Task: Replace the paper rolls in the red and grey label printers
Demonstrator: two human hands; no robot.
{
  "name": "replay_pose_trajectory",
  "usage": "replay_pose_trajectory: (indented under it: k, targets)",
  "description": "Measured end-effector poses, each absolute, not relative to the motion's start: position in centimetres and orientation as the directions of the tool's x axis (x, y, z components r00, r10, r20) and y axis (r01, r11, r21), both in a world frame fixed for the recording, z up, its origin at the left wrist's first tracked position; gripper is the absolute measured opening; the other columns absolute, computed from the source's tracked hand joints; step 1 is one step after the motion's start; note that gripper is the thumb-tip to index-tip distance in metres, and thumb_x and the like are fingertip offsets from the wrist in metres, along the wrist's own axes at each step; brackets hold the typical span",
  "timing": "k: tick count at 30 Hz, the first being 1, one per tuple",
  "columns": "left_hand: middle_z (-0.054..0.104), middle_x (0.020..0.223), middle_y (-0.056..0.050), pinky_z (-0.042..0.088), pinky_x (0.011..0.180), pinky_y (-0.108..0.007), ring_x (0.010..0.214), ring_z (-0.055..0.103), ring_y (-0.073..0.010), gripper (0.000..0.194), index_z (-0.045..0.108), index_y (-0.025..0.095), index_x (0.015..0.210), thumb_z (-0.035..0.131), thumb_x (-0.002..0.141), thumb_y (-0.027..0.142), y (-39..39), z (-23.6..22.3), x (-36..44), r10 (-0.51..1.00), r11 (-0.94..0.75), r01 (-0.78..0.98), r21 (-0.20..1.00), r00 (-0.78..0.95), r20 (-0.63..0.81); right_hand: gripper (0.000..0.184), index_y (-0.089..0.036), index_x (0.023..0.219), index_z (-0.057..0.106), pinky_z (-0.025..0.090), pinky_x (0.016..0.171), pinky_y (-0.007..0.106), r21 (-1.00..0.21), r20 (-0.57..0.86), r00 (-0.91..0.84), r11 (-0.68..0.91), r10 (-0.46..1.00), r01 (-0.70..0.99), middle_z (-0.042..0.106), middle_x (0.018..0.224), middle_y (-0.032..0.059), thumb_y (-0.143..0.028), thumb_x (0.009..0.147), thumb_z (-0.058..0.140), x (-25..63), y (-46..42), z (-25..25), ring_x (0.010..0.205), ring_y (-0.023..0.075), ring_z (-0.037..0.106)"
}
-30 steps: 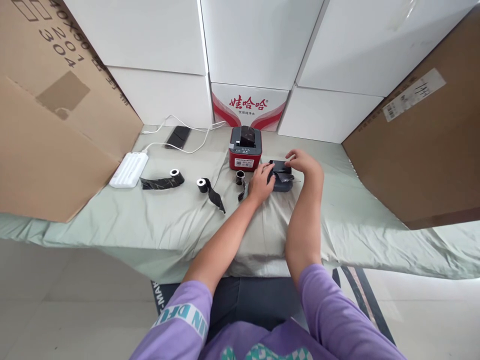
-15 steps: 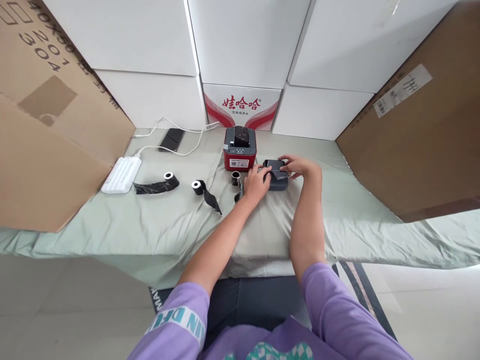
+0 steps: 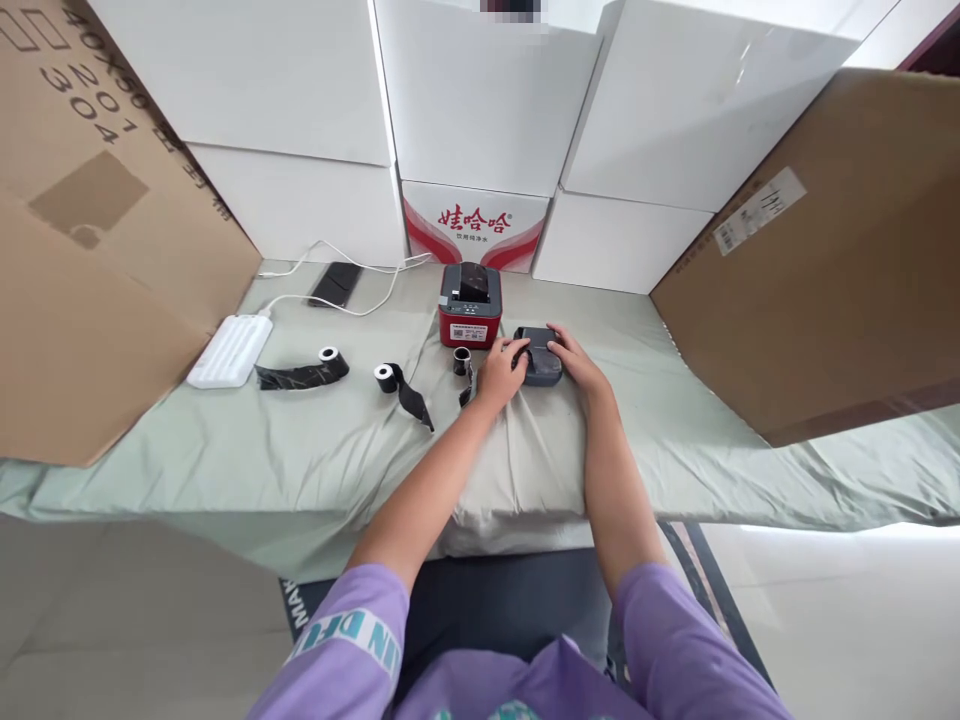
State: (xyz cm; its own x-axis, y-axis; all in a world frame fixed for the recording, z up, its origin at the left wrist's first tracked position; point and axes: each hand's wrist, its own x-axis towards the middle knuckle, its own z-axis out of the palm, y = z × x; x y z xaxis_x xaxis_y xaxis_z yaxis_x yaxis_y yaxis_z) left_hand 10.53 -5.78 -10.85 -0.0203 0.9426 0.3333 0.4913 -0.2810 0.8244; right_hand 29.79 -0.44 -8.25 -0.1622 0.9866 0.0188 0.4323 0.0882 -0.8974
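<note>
A small dark grey portable printer [image 3: 538,370] lies on the cloth-covered table between my two hands, with a piece of shiny black paper over its top. My left hand [image 3: 501,372] is closed on its left side, fingertips on the top edge. Around the right side curls my right hand [image 3: 576,360], its fingers on the upper right edge. Just left of my left hand, a short paper roll [image 3: 462,361] stands with its dark strip trailing toward the wrist. Behind it is a red and grey printer [image 3: 470,306] with black paper coming out of its top.
Two rolls of black paper, the nearer roll [image 3: 403,388] and the farther-left roll [image 3: 304,371], lie partly unrolled. A white power strip [image 3: 230,352], a cable and a black phone [image 3: 335,285] sit at left. Cardboard boxes [image 3: 840,270] flank the table; white boxes [image 3: 630,240] stand behind.
My right hand has come down from above the portable printer onto its right side, and the raised black paper now lies flatter on it. The head view has shifted slightly.
</note>
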Motion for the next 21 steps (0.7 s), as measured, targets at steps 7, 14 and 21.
replay_pose_trajectory:
  k: [7,14,21]
  targets:
    - [0.069,0.127,-0.01,0.052,0.103,-0.034,0.115,0.066,-0.0217,0.039,0.067,0.02,0.127,0.053,0.092,0.013,-5.0,-11.3,10.3,0.935,-0.294,0.411,0.863,-0.064,0.349,0.055,-0.019,0.131,0.063,0.038,0.118,0.032,-0.896,0.116,-0.068,0.134,0.991,0.423,0.063,0.143,0.0084,-0.041,0.085,0.044,29.4,0.9,-10.2,0.134,0.0183,0.056]
    - [0.063,0.135,-0.007,0.053,0.101,-0.032,0.116,0.066,-0.0214,0.046,0.075,0.025,0.119,0.045,0.09,0.005,-6.2,-10.6,10.4,0.92,-0.333,0.52,0.786,-0.005,0.393,0.055,-0.016,0.126,0.064,0.041,0.115,0.034,-0.895,0.177,-0.051,0.182,0.983,0.406,0.067,0.135,0.012,-0.042,0.08,0.049,29.0,0.8,-10.3,0.127,0.0212,0.059]
    - [0.065,0.133,-0.008,0.052,0.098,-0.029,0.118,0.065,-0.021,0.046,0.068,0.024,0.128,0.042,0.092,0.007,-7.3,-9.1,10.7,0.894,-0.36,0.536,0.763,-0.037,0.447,0.051,-0.018,0.121,0.065,0.044,0.112,0.035,-0.89,0.162,-0.011,0.151,0.987,0.431,0.069,0.13,0.0104,-0.042,0.079,0.048,28.7,0.8,-10.2,0.124,0.0218,0.061]
